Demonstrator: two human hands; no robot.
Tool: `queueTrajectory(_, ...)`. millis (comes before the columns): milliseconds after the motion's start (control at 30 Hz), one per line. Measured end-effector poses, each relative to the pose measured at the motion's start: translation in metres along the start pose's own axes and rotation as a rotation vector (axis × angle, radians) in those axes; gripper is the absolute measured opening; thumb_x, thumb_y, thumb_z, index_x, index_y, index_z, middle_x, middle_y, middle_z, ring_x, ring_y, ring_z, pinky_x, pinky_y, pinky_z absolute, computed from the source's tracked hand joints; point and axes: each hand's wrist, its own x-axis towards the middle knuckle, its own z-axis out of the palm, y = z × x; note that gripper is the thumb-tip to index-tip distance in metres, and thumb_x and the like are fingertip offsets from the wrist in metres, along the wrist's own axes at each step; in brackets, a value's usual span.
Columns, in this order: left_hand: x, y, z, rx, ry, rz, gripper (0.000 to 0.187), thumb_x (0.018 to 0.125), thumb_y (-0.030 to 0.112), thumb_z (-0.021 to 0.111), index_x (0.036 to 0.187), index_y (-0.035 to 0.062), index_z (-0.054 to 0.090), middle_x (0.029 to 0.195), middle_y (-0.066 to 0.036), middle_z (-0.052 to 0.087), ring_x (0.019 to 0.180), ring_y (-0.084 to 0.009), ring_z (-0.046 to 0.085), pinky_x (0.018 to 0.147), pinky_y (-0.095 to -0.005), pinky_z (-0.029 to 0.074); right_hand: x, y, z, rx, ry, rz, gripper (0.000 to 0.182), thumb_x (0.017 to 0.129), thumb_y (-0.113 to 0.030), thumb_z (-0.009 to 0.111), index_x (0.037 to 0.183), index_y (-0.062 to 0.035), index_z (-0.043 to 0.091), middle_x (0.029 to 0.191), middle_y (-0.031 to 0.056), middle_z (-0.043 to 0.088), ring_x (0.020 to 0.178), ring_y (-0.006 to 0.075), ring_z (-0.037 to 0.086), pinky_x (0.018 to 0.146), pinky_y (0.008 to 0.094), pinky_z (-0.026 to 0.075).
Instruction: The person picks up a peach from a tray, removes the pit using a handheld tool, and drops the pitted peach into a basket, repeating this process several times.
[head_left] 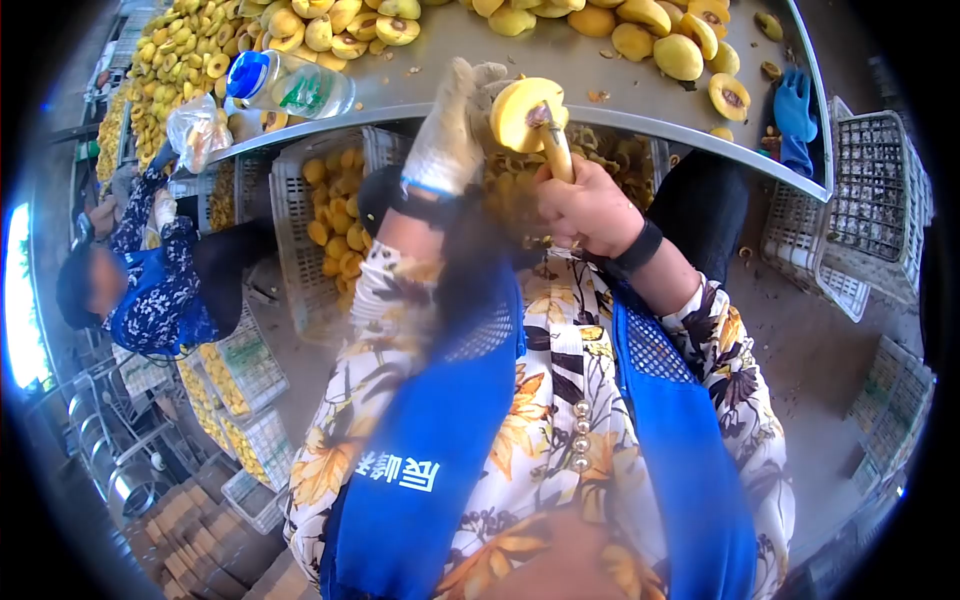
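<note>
My left hand (448,140), in a whitish work glove, grips a halved yellow peach (512,112) by its far side. The peach's cut face is turned toward my right hand, with the brown pit area showing. My bare right hand (592,210) is closed around the pale handle of a pitting tool (558,153). The tool's tip touches the pit area in the middle of the cut face; its exact shape is hidden there. Both hands are just in front of the metal table's near edge, above crates of peach pieces.
Peach halves (680,57) lie on the metal table (430,50), along with a blue-capped bottle (290,85), a plastic bag (198,132) and a blue glove (795,105). Plastic crates (870,200) stand right; a crate of peaches (335,215) sits below. A co-worker (165,290) sits left.
</note>
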Motion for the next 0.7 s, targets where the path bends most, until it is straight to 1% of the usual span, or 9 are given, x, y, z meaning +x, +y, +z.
queueTrajectory(33, -0.004, -0.004, 0.004, 0.026, 0.000, 0.078, 0.054, 0.086, 0.051, 0.046, 0.111, 0.0029, 0.049, 0.109, -0.013, 0.056, 0.101, -0.0252, 0.054, 0.088, -0.0388, 0.044, -0.001, -0.001, 0.003, 0.021, -0.001, -0.007, 0.016, 0.076, -0.005, 0.049, 0.091, -0.0037, 0.044, 0.061, 0.0038, 0.046, 0.038, 0.0101, 0.039, 0.034, 0.0234, 0.031)
queueTrajectory(100, -0.006, -0.013, 0.012, 0.054, 0.100, 0.109, 0.038, 0.086, 0.035, 0.052, 0.105, 0.0019, 0.052, 0.100, -0.012, 0.058, 0.089, -0.0215, 0.057, 0.078, -0.0342, 0.048, -0.002, 0.000, 0.007, 0.054, -0.006, -0.010, 0.015, 0.076, -0.005, 0.048, 0.091, -0.0034, 0.044, 0.061, 0.0036, 0.045, 0.038, 0.0101, 0.039, 0.034, 0.0234, 0.032)
queueTrajectory(167, -0.008, -0.019, 0.021, 0.078, 0.197, 0.143, 0.023, 0.085, 0.019, 0.058, 0.100, 0.0010, 0.055, 0.090, -0.011, 0.061, 0.077, -0.0178, 0.060, 0.068, -0.0296, 0.051, 0.000, 0.001, 0.011, -0.105, 0.037, 0.004, 0.015, 0.076, -0.005, 0.048, 0.091, -0.0029, 0.044, 0.061, 0.0038, 0.045, 0.038, 0.0100, 0.040, 0.034, 0.0238, 0.034)
queueTrajectory(200, -0.011, -0.015, 0.029, 0.039, 0.269, 0.091, 0.019, 0.082, 0.013, 0.062, 0.095, -0.0003, 0.059, 0.085, -0.009, 0.062, 0.070, -0.0145, 0.059, 0.063, -0.0258, 0.051, 0.001, 0.001, 0.012, -0.182, 0.061, 0.008, 0.015, 0.076, -0.005, 0.047, 0.090, -0.0027, 0.044, 0.061, 0.0039, 0.045, 0.038, 0.0100, 0.040, 0.034, 0.0239, 0.034)
queueTrajectory(300, -0.006, -0.032, 0.029, 0.361, 0.351, 0.270, 0.025, 0.082, 0.023, 0.063, 0.097, 0.0021, 0.062, 0.085, -0.008, 0.064, 0.069, -0.0103, 0.059, 0.059, -0.0213, 0.049, 0.002, 0.008, 0.008, -0.205, 0.080, 0.019, 0.014, 0.076, -0.005, 0.046, 0.090, -0.0019, 0.043, 0.061, 0.0036, 0.045, 0.038, 0.0097, 0.040, 0.034, 0.0243, 0.036)
queueTrajectory(433, -0.006, -0.037, 0.043, 0.823, 0.501, 0.418, 0.019, 0.079, 0.009, 0.064, 0.093, -0.0033, 0.061, 0.081, -0.006, 0.063, 0.069, -0.0114, 0.059, 0.061, -0.0225, 0.049, 0.001, 0.009, 0.007, -0.230, 0.122, 0.018, 0.013, 0.076, -0.004, 0.045, 0.088, -0.0014, 0.043, 0.062, 0.0045, 0.047, 0.038, 0.0109, 0.042, 0.034, 0.0258, 0.038)
queueTrajectory(533, -0.003, -0.032, 0.039, 0.519, 0.385, 0.341, 0.016, 0.079, 0.008, 0.063, 0.091, -0.0032, 0.062, 0.081, -0.006, 0.063, 0.068, -0.0113, 0.059, 0.060, -0.0230, 0.050, 0.008, 0.016, 0.011, -0.378, 0.201, -0.076, 0.012, 0.076, -0.005, 0.046, 0.087, -0.0003, 0.044, 0.063, 0.0060, 0.049, 0.038, 0.0126, 0.045, 0.034, 0.0270, 0.039)
queueTrajectory(633, 0.004, -0.026, 0.026, 0.263, 0.359, 0.099, 0.015, 0.080, 0.007, 0.062, 0.090, -0.0036, 0.061, 0.080, -0.007, 0.063, 0.068, -0.0112, 0.059, 0.059, -0.0232, 0.050, 0.011, 0.017, 0.016, -0.637, 0.338, -0.172, 0.012, 0.077, -0.005, 0.047, 0.086, 0.0012, 0.044, 0.063, 0.0071, 0.050, 0.039, 0.0140, 0.047, 0.035, 0.0279, 0.041)
queueTrajectory(700, 0.003, -0.022, 0.025, 0.235, 0.338, 0.084, 0.014, 0.081, 0.007, 0.062, 0.090, -0.0036, 0.061, 0.079, -0.007, 0.062, 0.065, -0.0113, 0.058, 0.057, -0.0229, 0.049, 0.016, 0.024, 0.011, -0.803, 0.367, -0.191, 0.013, 0.077, -0.006, 0.047, 0.087, 0.0021, 0.045, 0.063, 0.0075, 0.050, 0.039, 0.0146, 0.047, 0.036, 0.0282, 0.042)
